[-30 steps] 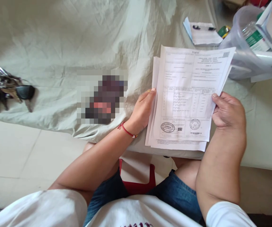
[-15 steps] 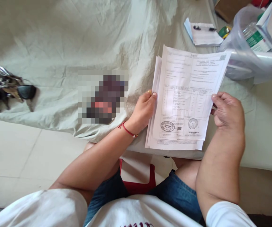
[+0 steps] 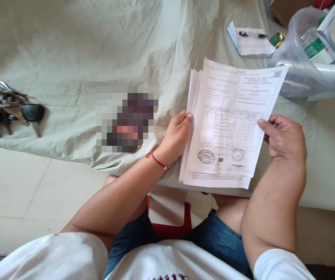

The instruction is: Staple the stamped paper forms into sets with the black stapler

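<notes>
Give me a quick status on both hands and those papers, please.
Left hand grips the stack of printed papers at its left edge. Right hand pinches the top sheet's right edge. Plastic bag just beyond; nothing between.

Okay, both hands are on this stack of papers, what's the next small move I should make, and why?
Probably lift the top sheet clear with the right hand, while the left hand keeps the stack of papers pinched. The top sheet already sits skewed from the pages beneath, the right thumb rests on its right edge, and the left hand grips the fanned left edges, so it looks ready to separate.
</notes>
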A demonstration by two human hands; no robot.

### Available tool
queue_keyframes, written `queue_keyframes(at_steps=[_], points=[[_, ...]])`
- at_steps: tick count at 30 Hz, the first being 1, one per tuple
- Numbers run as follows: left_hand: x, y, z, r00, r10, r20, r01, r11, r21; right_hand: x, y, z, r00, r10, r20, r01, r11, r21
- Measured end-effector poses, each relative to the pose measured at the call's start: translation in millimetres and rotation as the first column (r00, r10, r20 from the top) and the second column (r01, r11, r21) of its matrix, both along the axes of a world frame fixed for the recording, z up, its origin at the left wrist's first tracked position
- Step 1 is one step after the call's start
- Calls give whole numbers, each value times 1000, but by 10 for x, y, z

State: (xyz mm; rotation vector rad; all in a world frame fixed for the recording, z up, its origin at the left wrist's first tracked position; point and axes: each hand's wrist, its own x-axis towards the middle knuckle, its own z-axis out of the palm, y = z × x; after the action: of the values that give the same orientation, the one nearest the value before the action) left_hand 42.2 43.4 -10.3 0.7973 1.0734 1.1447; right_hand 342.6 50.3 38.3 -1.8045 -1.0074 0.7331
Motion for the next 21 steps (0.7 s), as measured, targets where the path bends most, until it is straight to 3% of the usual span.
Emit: queue_keyframes(at_steps=[15, 21], points=[[10, -43, -15, 999, 40, 37, -42, 998, 44, 14, -19, -66, 998, 38, -57, -34, 997, 66], [8, -46, 30, 999, -14, -53, 17, 999, 49, 9, -17, -61, 997, 31, -69, -25, 996, 82]])
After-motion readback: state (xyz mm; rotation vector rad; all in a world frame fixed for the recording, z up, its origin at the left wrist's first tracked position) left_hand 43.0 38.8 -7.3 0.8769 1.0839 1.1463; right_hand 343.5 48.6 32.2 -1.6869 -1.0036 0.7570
